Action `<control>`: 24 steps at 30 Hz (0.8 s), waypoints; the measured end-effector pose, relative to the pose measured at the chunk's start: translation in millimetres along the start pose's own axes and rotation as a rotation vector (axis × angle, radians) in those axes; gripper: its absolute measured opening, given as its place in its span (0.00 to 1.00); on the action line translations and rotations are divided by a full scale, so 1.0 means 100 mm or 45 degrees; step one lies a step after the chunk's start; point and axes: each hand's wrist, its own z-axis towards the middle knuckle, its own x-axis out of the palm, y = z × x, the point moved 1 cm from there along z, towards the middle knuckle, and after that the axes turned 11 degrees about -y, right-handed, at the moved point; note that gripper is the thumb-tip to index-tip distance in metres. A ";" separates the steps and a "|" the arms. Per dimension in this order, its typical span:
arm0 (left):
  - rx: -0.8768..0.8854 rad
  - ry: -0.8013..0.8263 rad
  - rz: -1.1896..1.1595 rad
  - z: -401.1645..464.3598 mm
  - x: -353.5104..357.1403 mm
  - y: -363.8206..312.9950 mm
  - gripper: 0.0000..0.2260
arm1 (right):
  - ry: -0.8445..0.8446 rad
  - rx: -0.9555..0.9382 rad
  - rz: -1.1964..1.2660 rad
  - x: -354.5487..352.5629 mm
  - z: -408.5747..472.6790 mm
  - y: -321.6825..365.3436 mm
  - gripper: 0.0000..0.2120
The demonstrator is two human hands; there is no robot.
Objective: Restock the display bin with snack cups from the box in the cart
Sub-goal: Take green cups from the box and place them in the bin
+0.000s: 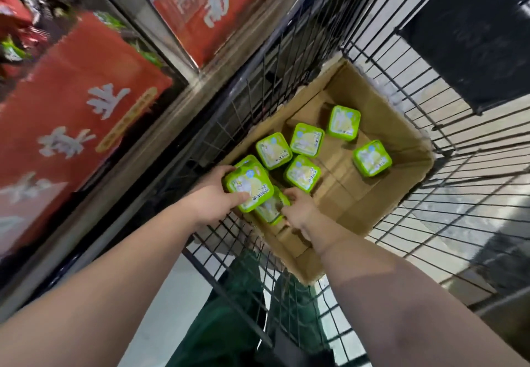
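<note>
The left hand (213, 197) grips a green snack cup (249, 188) at the box's (401, 125) near-left corner. The right hand's (298, 209) fingers curl around another cup (271, 209) beneath it.

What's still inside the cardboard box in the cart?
Inside the cardboard box: five loose green snack cups, plus those the left hand and right hand grip. Anything beneath the hands is hidden.

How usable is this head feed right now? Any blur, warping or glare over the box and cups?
Head view: the red display panels at left are smeared by motion blur; wide-angle warping bends the cart wires; the snack cups in the cardboard box are fairly sharp with evenly lit lids, no strong glare; the cup under the right hand is partly hidden, the left hand is clear.
</note>
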 end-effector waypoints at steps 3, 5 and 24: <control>0.021 0.020 -0.018 -0.08 -0.06 -0.08 0.30 | -0.037 0.068 0.188 -0.34 -0.26 0.08 0.17; 0.029 0.060 -0.042 -0.16 -0.10 -0.15 0.31 | -0.090 0.069 0.292 -0.61 -0.49 0.18 0.17; 0.282 0.211 -0.697 -2.28 -1.13 -0.05 0.06 | 0.028 -0.572 0.503 -1.05 -2.97 0.74 0.18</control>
